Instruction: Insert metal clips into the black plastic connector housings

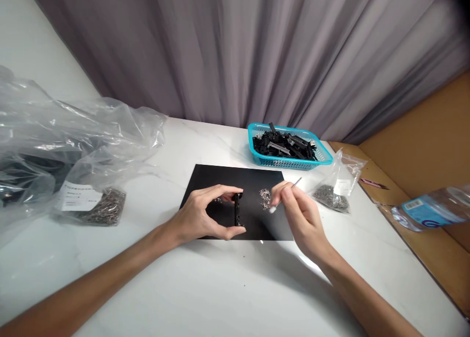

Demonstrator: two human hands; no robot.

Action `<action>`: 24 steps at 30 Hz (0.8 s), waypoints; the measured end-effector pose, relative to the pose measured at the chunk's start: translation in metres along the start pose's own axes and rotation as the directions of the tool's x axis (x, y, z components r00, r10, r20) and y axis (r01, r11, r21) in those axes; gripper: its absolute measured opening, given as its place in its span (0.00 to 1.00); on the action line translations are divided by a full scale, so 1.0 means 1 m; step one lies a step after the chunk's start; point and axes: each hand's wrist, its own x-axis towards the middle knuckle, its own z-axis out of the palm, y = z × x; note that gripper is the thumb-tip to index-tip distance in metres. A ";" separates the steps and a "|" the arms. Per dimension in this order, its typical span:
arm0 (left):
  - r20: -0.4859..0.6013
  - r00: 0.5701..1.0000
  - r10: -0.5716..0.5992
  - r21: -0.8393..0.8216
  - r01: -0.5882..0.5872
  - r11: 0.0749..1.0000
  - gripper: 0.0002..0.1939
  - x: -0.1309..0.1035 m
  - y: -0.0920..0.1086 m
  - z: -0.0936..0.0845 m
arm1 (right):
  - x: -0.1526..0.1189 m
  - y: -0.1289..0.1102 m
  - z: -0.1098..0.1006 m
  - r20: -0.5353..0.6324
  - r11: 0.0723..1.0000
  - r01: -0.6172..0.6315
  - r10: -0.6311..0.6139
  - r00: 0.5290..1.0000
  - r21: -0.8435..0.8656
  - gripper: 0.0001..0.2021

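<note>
My left hand (205, 214) pinches a small black plastic part (238, 210) upright between thumb and forefinger, over a black mat (205, 178) on the white table. My right hand (299, 212) grips a thin metal tool (295, 183), its fingertips down at a little heap of small silvery metal pieces (264, 198) on the mat. The two hands are a short gap apart, with the heap between them.
A turquoise basket (253, 146) of black plastic parts stands behind the mat. A small clear bag of metal pieces (332, 195) lies to the right, a large crumpled plastic bag (62, 146) to the left. A plastic bottle (433, 210) lies on brown cardboard at the right; a grey curtain hangs behind.
</note>
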 end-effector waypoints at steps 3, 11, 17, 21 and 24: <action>0.001 0.999 -0.033 -0.009 0.033 0.999 0.34 -0.002 -0.005 -0.001 | 0.001 0.005 0.001 -0.025 0.994 -0.030 0.027 0.999 -0.107 0.17; 0.068 0.991 -0.118 0.111 0.111 0.988 0.30 -0.004 -0.010 0.001 | -0.003 0.015 0.044 0.037 0.934 -0.111 0.131 0.991 -0.339 0.11; 0.111 0.986 -0.128 0.209 0.102 0.973 0.41 -0.002 -0.009 0.003 | 0.014 0.031 0.036 -0.072 0.842 0.034 -0.086 0.994 -0.538 0.05; 0.093 0.988 -0.127 0.252 0.100 0.963 0.37 -0.004 -0.010 0.000 | 0.056 0.031 -0.019 -0.218 0.728 -0.001 -0.204 0.954 -0.685 0.12; 0.098 0.993 -0.059 0.280 0.030 0.959 0.29 -0.004 -0.017 -0.002 | 0.098 0.031 -0.072 -0.364 0.464 -0.275 -0.112 0.925 -0.842 0.15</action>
